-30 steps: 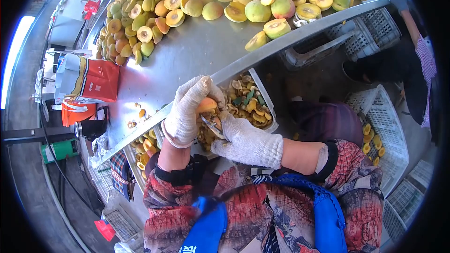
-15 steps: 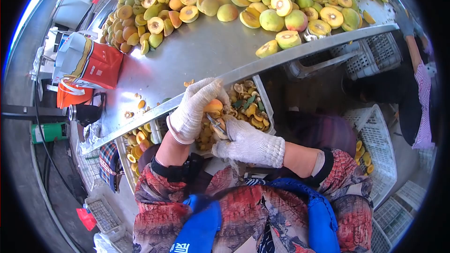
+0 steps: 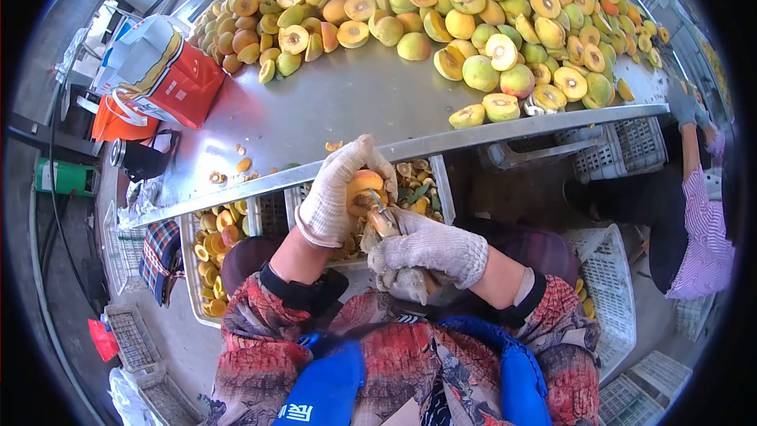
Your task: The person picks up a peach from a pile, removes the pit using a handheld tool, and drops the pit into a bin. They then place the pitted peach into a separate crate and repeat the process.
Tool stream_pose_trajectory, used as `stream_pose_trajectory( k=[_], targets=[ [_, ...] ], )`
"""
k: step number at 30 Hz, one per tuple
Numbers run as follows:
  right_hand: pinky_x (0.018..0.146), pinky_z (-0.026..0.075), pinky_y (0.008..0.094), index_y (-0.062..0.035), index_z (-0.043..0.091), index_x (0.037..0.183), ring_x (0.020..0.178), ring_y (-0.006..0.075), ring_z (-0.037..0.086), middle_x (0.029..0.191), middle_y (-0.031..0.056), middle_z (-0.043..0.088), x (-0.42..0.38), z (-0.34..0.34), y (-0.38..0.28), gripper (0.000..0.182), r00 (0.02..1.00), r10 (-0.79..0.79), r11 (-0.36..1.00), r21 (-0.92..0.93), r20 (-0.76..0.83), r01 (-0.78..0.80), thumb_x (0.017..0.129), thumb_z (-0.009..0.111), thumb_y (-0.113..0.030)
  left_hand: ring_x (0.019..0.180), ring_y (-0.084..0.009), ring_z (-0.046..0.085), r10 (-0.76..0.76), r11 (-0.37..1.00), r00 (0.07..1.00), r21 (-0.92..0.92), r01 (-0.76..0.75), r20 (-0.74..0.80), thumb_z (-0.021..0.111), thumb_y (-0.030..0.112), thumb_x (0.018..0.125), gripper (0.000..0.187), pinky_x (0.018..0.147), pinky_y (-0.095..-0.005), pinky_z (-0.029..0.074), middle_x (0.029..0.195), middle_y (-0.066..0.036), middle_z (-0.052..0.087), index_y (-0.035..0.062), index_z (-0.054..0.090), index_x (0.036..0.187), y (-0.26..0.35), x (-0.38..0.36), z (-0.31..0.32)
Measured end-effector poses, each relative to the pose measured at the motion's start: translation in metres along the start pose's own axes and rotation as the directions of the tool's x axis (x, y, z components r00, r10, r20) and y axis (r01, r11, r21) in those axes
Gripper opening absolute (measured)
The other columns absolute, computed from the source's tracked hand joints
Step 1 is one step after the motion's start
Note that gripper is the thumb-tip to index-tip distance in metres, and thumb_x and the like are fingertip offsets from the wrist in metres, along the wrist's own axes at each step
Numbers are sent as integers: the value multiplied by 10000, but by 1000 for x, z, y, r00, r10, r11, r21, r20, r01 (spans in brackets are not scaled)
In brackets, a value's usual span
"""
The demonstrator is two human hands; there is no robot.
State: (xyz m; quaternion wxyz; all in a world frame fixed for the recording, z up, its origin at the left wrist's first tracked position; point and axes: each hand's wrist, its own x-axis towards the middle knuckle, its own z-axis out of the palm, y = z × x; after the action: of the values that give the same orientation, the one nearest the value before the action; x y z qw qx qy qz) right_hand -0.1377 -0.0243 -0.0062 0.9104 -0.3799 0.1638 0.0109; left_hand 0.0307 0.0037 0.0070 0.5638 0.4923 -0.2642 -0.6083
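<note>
My gloved left hand (image 3: 333,196) is closed around a halved yellow peach (image 3: 363,184), held cut side toward me just below the table edge. My right hand (image 3: 432,251), also gloved, grips the handle of a small pitting tool (image 3: 384,219). The tool's metal tip touches the cut face of the peach half; how deep it reaches cannot be seen. Beneath both hands stands a crate (image 3: 444,189) with brown and orange scraps and some green leaves, partly hidden by the gloves.
A heap of halved peaches (image 3: 414,46) covers the far side of the metal table (image 3: 300,118). A red bag (image 3: 185,83) and a black flask (image 3: 142,156) stand at left. Peach pieces fill a crate (image 3: 189,268) at lower left. A co-worker's striped sleeve (image 3: 706,237) shows at right.
The view has tilted up and shifted, showing more of the heap. The right hand has turned, and the tool now points more upward into the peach half.
</note>
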Motion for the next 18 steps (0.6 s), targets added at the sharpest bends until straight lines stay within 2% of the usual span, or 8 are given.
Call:
stream_pose_trajectory(
  k=[2,3,4,6,7,11,14,18],
  targets=[
    [647,502,249,-38,549,946,744,94,601,813,54,604,1,4,-4,175,1000,-16,998,-57,-17,15,854,630,-163,669,-226,593,5,998,1000,-60,-5,-5,529,449,920,441,632,-318,488,724,-120,600,35,572,773,-1,0,-1],
    [678,515,294,-21,556,1010,758,192,633,867,86,615,5,3,1,269,997,-32,984,-177,-65,20,835,666,-193,672,-228,593,15,996,1000,-89,-17,-25,532,448,920,437,634,-321,490,724,-117,598,38,568,772,-4,0,-2],
    [697,514,322,-12,551,1029,776,238,633,885,115,617,8,3,5,294,980,-155,912,-401,-127,92,831,665,-197,675,-229,592,25,993,999,-116,-30,-45,535,446,919,432,635,-325,491,723,-114,595,42,565,771,-7,0,-3],
    [733,514,378,7,539,1067,814,331,632,922,172,619,14,5,11,344,890,-429,607,-779,-153,158,824,662,-204,681,-231,593,22,981,997,-189,-36,-74,541,439,919,418,640,-333,493,721,-110,590,49,558,768,-7,1,0],
    [787,494,455,23,502,1132,902,438,591,992,250,596,16,5,14,416,862,-482,452,-887,-156,93,820,644,-213,684,-232,593,5,971,996,-240,-26,-87,543,433,920,410,644,-336,494,720,-108,587,53,555,767,-6,0,1],
    [788,488,493,17,465,1183,924,453,582,1029,276,585,23,11,10,448,867,-451,292,-953,-210,-79,822,613,-202,687,-236,592,12,946,990,-320,-58,-144,558,429,914,395,651,-341,496,714,-103,581,65,549,760,-1,-1,7],
    [787,489,484,20,476,1163,917,451,582,1016,277,586,26,8,13,433,844,-515,200,-978,-150,-51,823,616,-208,685,-230,592,64,957,989,-273,-99,-135,562,414,910,383,651,-331,494,725,-108,591,55,559,779,-3,1,2],
    [769,498,454,23,498,1124,894,415,605,978,251,599,31,5,19,403,860,-483,414,-908,-164,59,835,631,-224,677,-210,592,109,994,994,-8,-109,-32,572,376,900,362,657,-312,489,741,-116,608,25,581,810,2,2,-9]
  ],
)
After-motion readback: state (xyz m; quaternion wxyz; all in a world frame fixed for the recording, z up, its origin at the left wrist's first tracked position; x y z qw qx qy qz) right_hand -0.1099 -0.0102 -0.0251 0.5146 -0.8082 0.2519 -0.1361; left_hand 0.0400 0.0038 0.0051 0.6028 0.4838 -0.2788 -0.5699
